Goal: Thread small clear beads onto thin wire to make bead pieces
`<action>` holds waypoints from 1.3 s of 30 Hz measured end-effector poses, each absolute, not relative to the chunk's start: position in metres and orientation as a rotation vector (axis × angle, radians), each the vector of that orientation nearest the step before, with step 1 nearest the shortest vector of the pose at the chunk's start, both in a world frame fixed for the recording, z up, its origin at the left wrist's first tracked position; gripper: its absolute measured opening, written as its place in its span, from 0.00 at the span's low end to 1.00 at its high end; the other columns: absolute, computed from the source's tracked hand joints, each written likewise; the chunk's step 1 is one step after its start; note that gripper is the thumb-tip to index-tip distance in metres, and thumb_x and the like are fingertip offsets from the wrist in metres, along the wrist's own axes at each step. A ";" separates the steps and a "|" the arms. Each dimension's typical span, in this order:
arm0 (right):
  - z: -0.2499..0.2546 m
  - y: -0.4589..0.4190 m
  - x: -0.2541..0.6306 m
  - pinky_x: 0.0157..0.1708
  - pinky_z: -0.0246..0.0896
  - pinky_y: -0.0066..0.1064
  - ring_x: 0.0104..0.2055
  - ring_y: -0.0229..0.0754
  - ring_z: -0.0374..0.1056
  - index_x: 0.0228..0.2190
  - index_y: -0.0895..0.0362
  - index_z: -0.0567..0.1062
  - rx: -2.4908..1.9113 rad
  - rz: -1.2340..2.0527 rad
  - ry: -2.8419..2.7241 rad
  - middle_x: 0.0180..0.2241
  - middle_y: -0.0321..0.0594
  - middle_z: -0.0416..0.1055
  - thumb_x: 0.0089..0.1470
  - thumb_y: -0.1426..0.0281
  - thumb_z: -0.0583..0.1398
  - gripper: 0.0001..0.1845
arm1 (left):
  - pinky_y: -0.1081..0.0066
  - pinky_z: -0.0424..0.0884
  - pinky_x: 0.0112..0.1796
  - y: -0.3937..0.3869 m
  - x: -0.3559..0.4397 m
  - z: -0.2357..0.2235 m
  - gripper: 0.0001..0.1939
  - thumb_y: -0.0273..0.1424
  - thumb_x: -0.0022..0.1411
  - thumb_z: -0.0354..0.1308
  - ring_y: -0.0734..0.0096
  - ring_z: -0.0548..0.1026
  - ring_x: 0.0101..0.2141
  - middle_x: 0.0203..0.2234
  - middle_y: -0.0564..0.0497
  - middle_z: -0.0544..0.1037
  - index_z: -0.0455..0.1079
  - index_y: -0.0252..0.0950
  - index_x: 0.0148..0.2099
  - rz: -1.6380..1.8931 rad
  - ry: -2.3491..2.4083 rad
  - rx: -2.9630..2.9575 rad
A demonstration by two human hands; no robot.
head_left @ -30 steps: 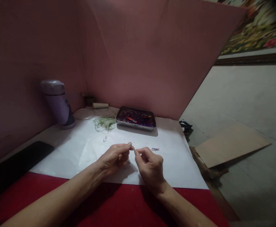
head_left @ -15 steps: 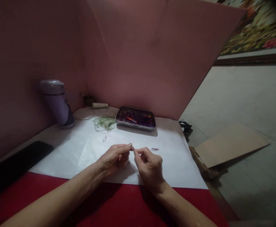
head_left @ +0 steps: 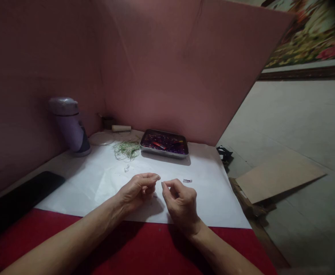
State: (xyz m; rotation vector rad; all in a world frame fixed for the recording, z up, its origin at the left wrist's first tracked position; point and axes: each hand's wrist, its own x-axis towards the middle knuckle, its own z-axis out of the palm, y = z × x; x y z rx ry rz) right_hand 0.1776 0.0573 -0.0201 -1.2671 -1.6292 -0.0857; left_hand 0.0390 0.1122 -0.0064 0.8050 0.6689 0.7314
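Observation:
Above the white paper (head_left: 213, 206), my left hand (head_left: 140, 191) is closed in a pinch, thumb against forefinger. What it holds is too small to make out. Facing it across a narrow gap, my right hand (head_left: 181, 202) also pinches, and whatever sits between its fingertips cannot be told. Just beyond the right hand lies a small, thin whitish-and-dark piece (head_left: 187, 180). A few tiny clear rings or beads (head_left: 126, 168) rest on the paper past the left hand. Farther back is a loose tangle of green thread (head_left: 126, 150).
A metal tray (head_left: 167, 154) of dark purple beads, with a red tool in it, stands by the pink wall (head_left: 167, 76). On the left are a purple flask (head_left: 72, 130) and a black flat object (head_left: 45, 183). A pale roller (head_left: 121, 128) lies behind. Cardboard (head_left: 279, 175) sits to the right.
My fingertips, which were touching, have come slightly apart, leaving a small gap between the two hands. The things on the table stay where they were.

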 end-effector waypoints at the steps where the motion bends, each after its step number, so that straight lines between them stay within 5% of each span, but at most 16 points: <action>1: -0.019 0.057 0.177 0.17 0.48 0.21 0.14 0.30 0.53 0.22 0.59 0.71 -1.264 -0.085 -1.629 0.13 0.29 0.58 0.51 0.71 0.56 0.09 | 0.78 0.46 0.18 0.112 0.039 -0.006 0.10 0.30 0.45 0.63 0.84 0.54 0.14 0.14 0.60 0.59 0.65 0.32 0.27 0.728 0.669 0.800; 20: -0.017 0.056 0.177 0.18 0.48 0.21 0.15 0.30 0.53 0.22 0.59 0.71 -1.265 -0.066 -1.631 0.13 0.29 0.58 0.51 0.70 0.56 0.09 | 0.79 0.46 0.18 0.114 0.038 -0.007 0.11 0.26 0.46 0.62 0.84 0.53 0.15 0.13 0.59 0.57 0.60 0.33 0.21 0.705 0.626 0.747; 32: -0.020 0.057 0.178 0.18 0.48 0.22 0.15 0.30 0.52 0.22 0.59 0.71 -1.253 -0.067 -1.628 0.13 0.29 0.57 0.51 0.71 0.57 0.08 | 0.82 0.60 0.21 0.115 0.038 -0.004 0.08 0.17 0.45 0.60 0.82 0.67 0.21 0.20 0.53 0.70 0.69 0.31 0.29 0.792 0.665 0.658; 39: -0.020 0.058 0.177 0.18 0.47 0.22 0.14 0.29 0.51 0.22 0.59 0.71 -1.253 -0.067 -1.616 0.13 0.29 0.57 0.51 0.71 0.57 0.08 | 0.81 0.59 0.20 0.116 0.037 -0.005 0.06 0.20 0.47 0.60 0.81 0.67 0.22 0.23 0.50 0.73 0.70 0.29 0.32 0.764 0.645 0.695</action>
